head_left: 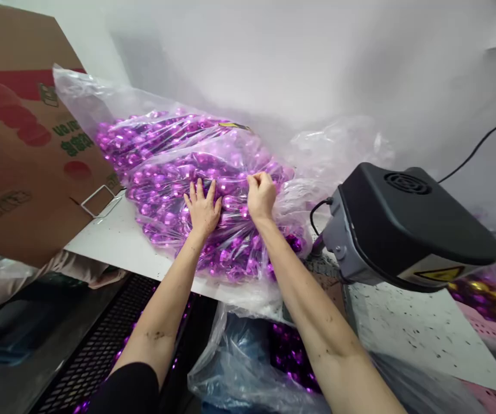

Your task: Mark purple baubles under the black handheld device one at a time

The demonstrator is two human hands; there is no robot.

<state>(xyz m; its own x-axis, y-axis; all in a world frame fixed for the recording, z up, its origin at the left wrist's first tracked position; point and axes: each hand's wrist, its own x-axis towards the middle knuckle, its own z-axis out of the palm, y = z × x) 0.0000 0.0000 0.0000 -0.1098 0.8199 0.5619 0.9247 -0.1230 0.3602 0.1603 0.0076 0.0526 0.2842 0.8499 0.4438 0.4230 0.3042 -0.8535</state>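
Observation:
A large clear plastic bag [166, 172] full of shiny purple faceted baubles lies across the white table. My left hand [203, 210] rests on the front of it, palm down with fingers spread. To its right, my right hand [261, 195] is closed, its fingers pinched at the bag's plastic film near the right end. Whatever lies within those fingers is mostly hidden. The bag's loose upper left corner stands up against a cardboard box, and crumpled film [334, 155] bunches at its right.
A black-covered machine [416, 218] with a yellow warning label stands right of my right arm. The printed cardboard box [23, 132] is at left. Below the table edge an open plastic bag [239, 356] holds more purple pieces. Dark specks dot the white table [407, 322].

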